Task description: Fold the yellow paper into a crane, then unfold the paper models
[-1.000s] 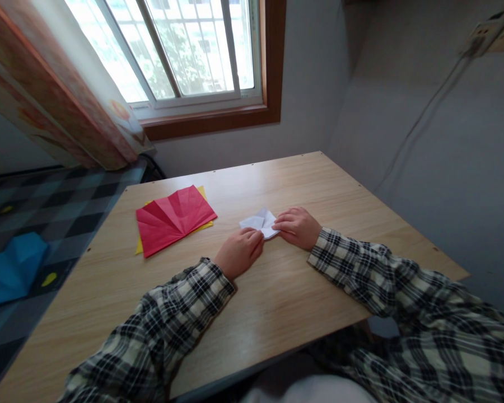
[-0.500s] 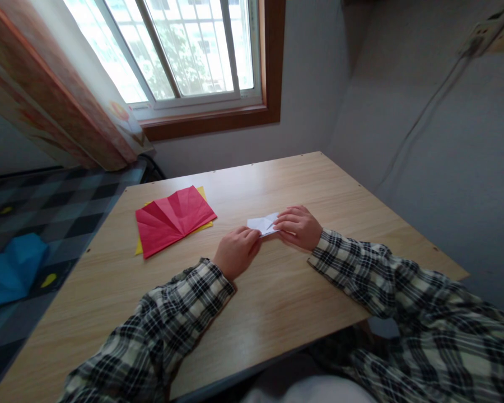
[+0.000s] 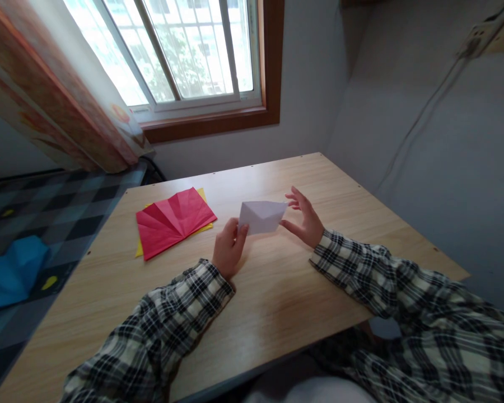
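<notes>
- White folded paper (image 3: 262,216): a creased, kite-like piece, lifted clear of the table (image 3: 277,291) and standing on edge between both hands, its flat face turned toward the camera.
- Left hand (image 3: 229,249): fingers (image 3: 242,229) closed in a pinch on the near left corner of the piece; thumb side hidden behind the paper, so the depth of the pinch cannot be told. Heel of the hand low, near or on the table.
- Right hand (image 3: 306,218): fingers (image 3: 294,198) spread and loosely open; only the lowest fingertip meets the right point of the piece, the others splayed just beyond it, gripping nothing.
- Position relative to the fingers: the piece spans the gap between the two hands, its left edge under the left fingertips, its right point against the right fingertips, its upper edge above both.
- Handling note, as a judgement: thin paper held at two points bows easily; a light, even pinch at the corners, with creases kept aligned, should keep the fold crisp.
- Nearby: red pleated sheet (image 3: 174,219) over a yellow sheet (image 3: 203,196), well left of the left fingers, flat on the table.
</notes>
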`<action>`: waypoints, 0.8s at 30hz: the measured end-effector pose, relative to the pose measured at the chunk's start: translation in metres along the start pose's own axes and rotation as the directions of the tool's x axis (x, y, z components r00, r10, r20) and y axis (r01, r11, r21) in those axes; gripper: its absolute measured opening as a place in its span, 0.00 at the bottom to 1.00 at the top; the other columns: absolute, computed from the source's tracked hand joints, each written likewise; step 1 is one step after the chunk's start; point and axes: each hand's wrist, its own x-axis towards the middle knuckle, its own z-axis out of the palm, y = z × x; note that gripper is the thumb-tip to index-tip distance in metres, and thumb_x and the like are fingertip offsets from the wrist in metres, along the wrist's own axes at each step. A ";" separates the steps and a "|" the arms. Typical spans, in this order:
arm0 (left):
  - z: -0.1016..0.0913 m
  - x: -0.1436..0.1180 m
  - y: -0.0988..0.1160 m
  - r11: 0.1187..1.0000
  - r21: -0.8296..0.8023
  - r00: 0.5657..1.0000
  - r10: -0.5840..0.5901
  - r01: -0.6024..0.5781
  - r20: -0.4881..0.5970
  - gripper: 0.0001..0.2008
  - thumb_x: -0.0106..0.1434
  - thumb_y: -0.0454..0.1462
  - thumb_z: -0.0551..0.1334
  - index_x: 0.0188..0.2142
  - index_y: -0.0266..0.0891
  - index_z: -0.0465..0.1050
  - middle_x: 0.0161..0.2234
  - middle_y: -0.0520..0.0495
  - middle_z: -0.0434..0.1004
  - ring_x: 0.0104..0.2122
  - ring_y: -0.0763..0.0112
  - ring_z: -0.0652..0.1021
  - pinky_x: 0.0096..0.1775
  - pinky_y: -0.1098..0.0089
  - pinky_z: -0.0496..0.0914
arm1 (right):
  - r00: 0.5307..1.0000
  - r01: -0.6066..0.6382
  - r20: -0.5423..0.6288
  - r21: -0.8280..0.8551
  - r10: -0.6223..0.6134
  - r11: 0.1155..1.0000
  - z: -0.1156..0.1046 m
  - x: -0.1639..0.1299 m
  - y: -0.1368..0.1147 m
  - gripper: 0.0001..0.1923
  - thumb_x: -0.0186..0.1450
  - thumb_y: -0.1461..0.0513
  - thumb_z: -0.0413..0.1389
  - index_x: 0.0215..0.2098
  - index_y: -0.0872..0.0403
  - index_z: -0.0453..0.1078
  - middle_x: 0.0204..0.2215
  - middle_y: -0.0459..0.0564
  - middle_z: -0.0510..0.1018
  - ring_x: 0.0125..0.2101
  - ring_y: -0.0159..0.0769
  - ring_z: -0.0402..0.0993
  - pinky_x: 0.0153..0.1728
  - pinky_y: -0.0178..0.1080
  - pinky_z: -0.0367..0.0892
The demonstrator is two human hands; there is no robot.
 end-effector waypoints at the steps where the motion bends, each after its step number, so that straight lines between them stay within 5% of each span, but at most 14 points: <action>1: 0.001 0.000 -0.001 0.999 -0.030 1.000 -0.018 0.018 -0.006 0.12 0.70 0.46 0.53 0.37 0.41 0.66 0.25 0.53 0.72 0.25 0.72 0.71 0.28 0.72 0.64 | 0.999 -0.034 0.023 0.042 0.034 0.999 0.002 0.000 0.001 0.42 0.63 0.45 0.59 0.69 0.51 0.51 0.54 0.60 0.74 0.48 0.45 0.74 0.50 0.50 0.70; 4: 0.004 0.000 -0.003 0.988 -0.144 0.998 -0.055 0.058 0.019 0.13 0.70 0.48 0.53 0.39 0.41 0.66 0.27 0.53 0.73 0.27 0.71 0.73 0.30 0.72 0.66 | 0.977 -0.129 0.185 0.102 0.109 0.986 0.006 -0.003 0.000 0.26 0.64 0.45 0.57 0.52 0.51 0.73 0.42 0.53 0.81 0.44 0.43 0.77 0.49 0.48 0.70; 6: 0.007 -0.001 -0.004 0.976 -0.204 0.996 -0.068 0.077 0.049 0.14 0.69 0.49 0.54 0.40 0.42 0.65 0.29 0.53 0.74 0.28 0.71 0.74 0.31 0.72 0.67 | 0.950 -0.170 0.287 0.131 0.127 0.977 0.008 -0.005 -0.005 0.20 0.65 0.45 0.56 0.41 0.52 0.78 0.40 0.52 0.82 0.42 0.43 0.78 0.48 0.46 0.70; 12: 0.008 -0.002 -0.003 0.957 -0.278 0.990 -0.051 0.087 0.132 0.14 0.69 0.49 0.55 0.42 0.42 0.62 0.29 0.52 0.75 0.28 0.71 0.75 0.30 0.72 0.68 | 0.924 -0.259 0.349 0.267 0.158 0.928 0.015 -0.009 -0.018 0.21 0.65 0.45 0.55 0.38 0.51 0.80 0.38 0.49 0.84 0.40 0.41 0.80 0.44 0.42 0.72; 18: 0.008 0.000 -0.003 0.984 -0.171 0.988 -0.025 0.051 0.154 0.16 0.70 0.48 0.52 0.42 0.39 0.68 0.35 0.47 0.78 0.34 0.67 0.76 0.36 0.68 0.70 | 0.913 -0.336 0.326 0.260 0.245 0.905 0.013 -0.007 -0.017 0.24 0.64 0.43 0.55 0.32 0.53 0.79 0.32 0.49 0.83 0.35 0.40 0.79 0.39 0.40 0.72; 24: 0.004 0.003 -0.003 0.996 -0.058 0.975 -0.059 0.072 0.213 0.23 0.70 0.50 0.50 0.28 0.39 0.72 0.25 0.50 0.77 0.27 0.69 0.74 0.32 0.71 0.67 | 0.928 -0.347 0.241 0.276 0.284 0.897 0.011 -0.004 -0.011 0.24 0.65 0.43 0.54 0.28 0.54 0.75 0.29 0.49 0.81 0.33 0.39 0.78 0.37 0.39 0.70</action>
